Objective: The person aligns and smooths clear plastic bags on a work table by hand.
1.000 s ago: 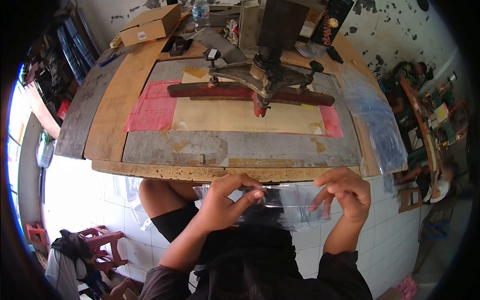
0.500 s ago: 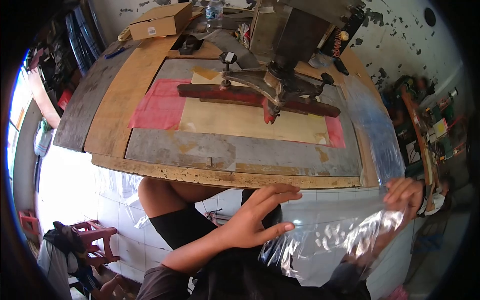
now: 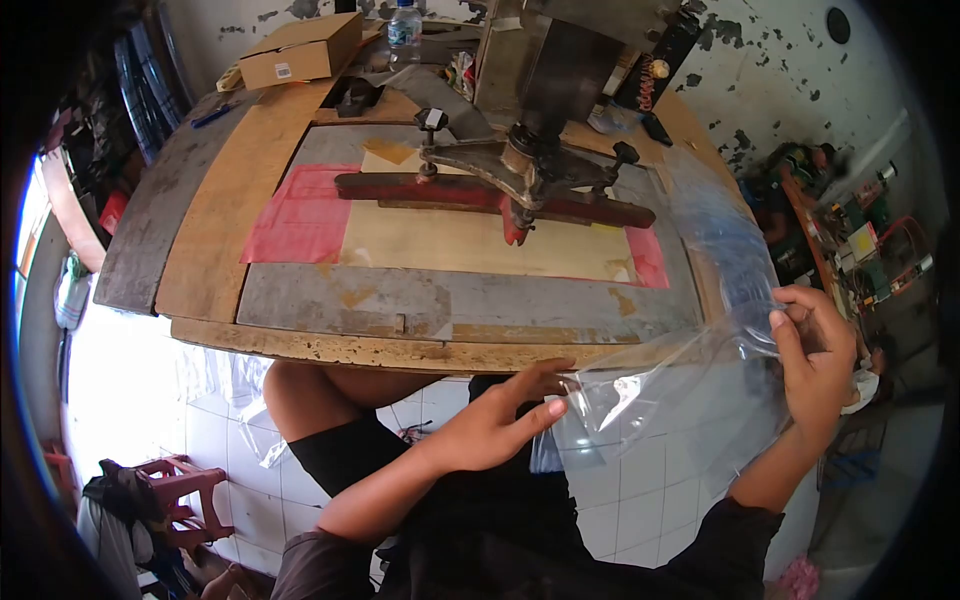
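A clear plastic sheet (image 3: pixel 640 400) hangs between my two hands in front of the workbench's near edge. My left hand (image 3: pixel 505 420) is at the sheet's left end, fingers stretched forward, with the film's corner at its fingertips and thumb. My right hand (image 3: pixel 815 350) pinches the other end between thumb and fingers, near the bench's right corner. Close to the right hand, a pile of clear plastic sheets (image 3: pixel 735 245) lies along the bench's right side. Ahead is a press head with a dark red bar (image 3: pixel 590 208), above a cream sheet (image 3: pixel 440 240) edged with pink film (image 3: pixel 300 215).
The wooden bench edge (image 3: pixel 350 348) runs just beyond my hands. A cardboard box (image 3: pixel 300 52) and a water bottle (image 3: pixel 404 35) stand at the back. On the floor at left is a red stool (image 3: pixel 190 485). Other people are at the far right and lower left.
My right hand has risen and opened its posture, lifting its end of the plastic sheet. My left hand has shifted slightly left and down. The view has moved a little.
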Tool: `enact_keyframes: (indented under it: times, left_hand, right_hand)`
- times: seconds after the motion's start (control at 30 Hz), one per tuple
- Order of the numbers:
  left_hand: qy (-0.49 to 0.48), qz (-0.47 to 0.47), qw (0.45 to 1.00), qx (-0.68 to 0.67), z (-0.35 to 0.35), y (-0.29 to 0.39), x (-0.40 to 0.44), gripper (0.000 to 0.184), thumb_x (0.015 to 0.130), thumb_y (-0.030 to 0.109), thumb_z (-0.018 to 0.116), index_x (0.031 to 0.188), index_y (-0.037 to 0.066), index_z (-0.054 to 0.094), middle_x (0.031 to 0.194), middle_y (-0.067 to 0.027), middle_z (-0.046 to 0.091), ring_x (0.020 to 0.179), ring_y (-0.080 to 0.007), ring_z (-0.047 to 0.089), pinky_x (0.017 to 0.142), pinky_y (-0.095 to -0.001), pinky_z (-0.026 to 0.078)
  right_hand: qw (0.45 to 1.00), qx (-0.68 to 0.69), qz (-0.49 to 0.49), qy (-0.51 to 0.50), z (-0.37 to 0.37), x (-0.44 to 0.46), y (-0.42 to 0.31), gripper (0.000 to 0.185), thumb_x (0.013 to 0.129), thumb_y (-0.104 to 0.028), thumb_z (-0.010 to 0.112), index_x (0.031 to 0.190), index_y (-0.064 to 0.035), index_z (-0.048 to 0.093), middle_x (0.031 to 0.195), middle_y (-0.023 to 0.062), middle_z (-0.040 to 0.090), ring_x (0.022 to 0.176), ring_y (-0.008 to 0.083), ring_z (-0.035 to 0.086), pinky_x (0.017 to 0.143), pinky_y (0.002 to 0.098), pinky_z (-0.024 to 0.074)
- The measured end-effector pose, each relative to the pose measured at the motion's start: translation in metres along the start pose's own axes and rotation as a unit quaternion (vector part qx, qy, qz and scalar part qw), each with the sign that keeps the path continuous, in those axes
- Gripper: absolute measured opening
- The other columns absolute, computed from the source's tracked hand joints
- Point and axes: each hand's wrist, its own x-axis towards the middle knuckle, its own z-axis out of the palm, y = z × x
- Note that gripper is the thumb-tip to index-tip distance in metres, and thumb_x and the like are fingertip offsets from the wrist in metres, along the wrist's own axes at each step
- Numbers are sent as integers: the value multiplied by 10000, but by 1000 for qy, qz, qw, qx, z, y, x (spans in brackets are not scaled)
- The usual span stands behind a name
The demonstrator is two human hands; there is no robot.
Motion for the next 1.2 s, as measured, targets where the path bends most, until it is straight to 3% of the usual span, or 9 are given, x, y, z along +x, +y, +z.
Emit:
enact_keyframes:
  times: [0.2, 0.37, 0.6, 0.83, 0.93, 1.0, 1.1, 1.17, 1.2]
  left_hand:
    - [7, -82, 996, 18, -27, 8, -6, 540, 1147, 435, 505, 1111, -43, 753, 1128, -105, 757, 1194, -232, 658, 1103, -387, 465]
    - [-84, 5, 988, -128, -35, 0, -13, 456, 1133, 358, 554, 1227, -52, 728, 1240, -134, 751, 1233, -226, 652, 1128, -393, 448]
    - [144, 14, 988, -55, -25, 29, -24, 340, 1116, 237, 612, 1282, -38, 723, 1146, -95, 771, 1194, -182, 673, 1100, -355, 479]
    - [-45, -65, 983, -164, -41, 27, -40, 406, 1127, 303, 595, 1331, -25, 718, 856, -50, 729, 718, -102, 690, 694, -255, 558]
    - [37, -14, 989, -146, -44, 22, -50, 446, 1100, 364, 633, 1240, -40, 760, 826, -29, 681, 672, -86, 629, 675, -242, 524]
    - [38, 74, 989, -125, -48, 24, -49, 421, 1082, 340, 649, 1079, -59, 784, 894, -71, 695, 807, -173, 631, 772, -321, 506]
    - [53, 164, 969, -179, -42, 30, -42, 442, 1084, 353, 616, 1001, -50, 780, 1051, -192, 716, 1024, -293, 656, 953, -430, 491]
    - [78, 166, 969, -165, -38, 40, -41, 400, 1100, 333, 594, 1012, -16, 768, 1046, -188, 745, 1112, -315, 683, 1028, -452, 480]
    - [78, 164, 969, -164, -38, 40, -40, 400, 1100, 333, 594, 1012, -16, 768, 1046, -188, 745, 1112, -315, 683, 1028, -452, 480]
  right_hand:
    - [996, 82, 43, 6, 7, -1, 1, 184, 930, 17, 717, 1111, -9, 737, 830, -12, 665, 687, 29, 541, 573, 203, 366]
    - [992, 106, 67, 31, 22, -10, 13, 171, 961, -46, 717, 1128, -10, 724, 901, 21, 695, 720, 48, 586, 562, 210, 412]
    - [978, 184, 56, 83, 44, -38, 55, 193, 963, -131, 739, 1084, 16, 709, 965, 67, 664, 713, 98, 615, 558, 232, 471]
    - [968, 250, -10, 17, 61, -56, 55, 267, 898, -202, 794, 1004, 27, 707, 842, 55, 608, 649, 110, 595, 524, 226, 431]
    - [956, 288, 40, 35, 74, -59, 52, 328, 885, -266, 833, 982, 22, 711, 822, 45, 611, 631, 107, 590, 521, 230, 421]
    - [946, 315, 63, 38, 82, -63, 52, 343, 880, -284, 848, 974, 17, 712, 825, 44, 615, 622, 106, 589, 524, 230, 420]
    - [921, 371, 117, -31, 99, -71, 57, 383, 897, -336, 852, 1007, 8, 722, 850, 58, 647, 703, 135, 635, 623, 260, 487]
    - [973, 223, 58, -25, 118, -70, 58, 417, 922, -377, 840, 1065, 0, 734, 923, 91, 680, 867, 195, 683, 805, 322, 548]
    - [982, 176, 55, -28, 122, -74, 55, 499, 919, -450, 834, 1146, -17, 738, 1122, 120, 711, 1112, 286, 663, 1011, 437, 507]
